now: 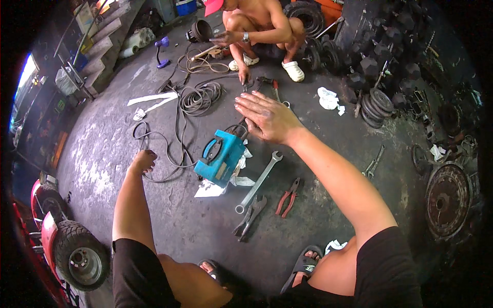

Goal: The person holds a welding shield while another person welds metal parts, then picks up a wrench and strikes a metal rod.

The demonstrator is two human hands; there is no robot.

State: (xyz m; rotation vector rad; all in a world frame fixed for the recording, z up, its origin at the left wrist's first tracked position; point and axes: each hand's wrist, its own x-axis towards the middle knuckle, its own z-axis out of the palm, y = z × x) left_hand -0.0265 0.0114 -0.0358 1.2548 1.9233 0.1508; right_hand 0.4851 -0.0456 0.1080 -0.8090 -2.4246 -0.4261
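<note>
My right hand [267, 117] is stretched forward, flat and palm down, fingers apart, hovering just past a blue box-shaped machine [221, 156] with a black handle on the dark floor. It holds nothing. My left hand [144, 160] is curled, knuckles down near a loop of black cable [164, 154] on the floor; whether it grips the cable is unclear. A long silver wrench [259, 180] lies right of the machine, with locking pliers [250, 216] and red-handled pliers [288, 196] beside it.
Another person [257, 25] squats at the back with tools. Coiled cables [200, 97] and white rags [328, 98] lie on the floor. Metal discs and gears [447, 197] pile at the right. A red vehicle's wheel [79, 254] sits at lower left.
</note>
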